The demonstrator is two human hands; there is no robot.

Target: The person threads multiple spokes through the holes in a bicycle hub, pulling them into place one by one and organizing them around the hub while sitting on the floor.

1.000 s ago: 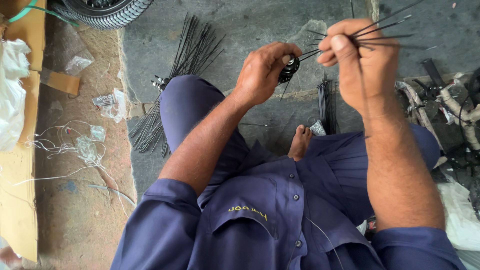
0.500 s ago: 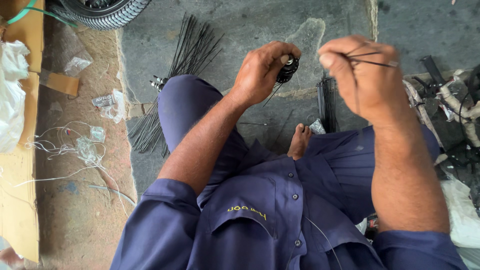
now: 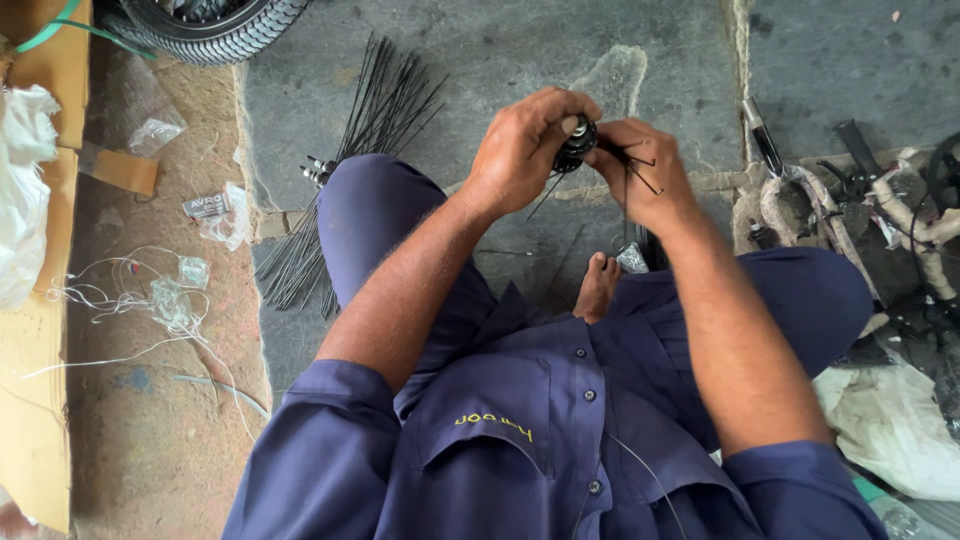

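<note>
Grey stone floor (image 3: 520, 50) fills the head view, with a sandy strip along its left side. On that strip lie crumpled clear plastic wrappers (image 3: 215, 210), one bearing a small printed label, beside tangled white string (image 3: 120, 290); brown cardboard (image 3: 30, 400) and a white bag (image 3: 25, 190) line the far left edge. A tyre (image 3: 215, 25) sits at the top. Loose black spokes (image 3: 350, 150) fan out by the left knee. The left hand (image 3: 525, 150) has its fingers closed round a small black hub (image 3: 577, 148), held above the lap; the right hand (image 3: 640, 175) pinches thin spokes against it. Bicycle parts (image 3: 880, 210) crowd the right.
</note>
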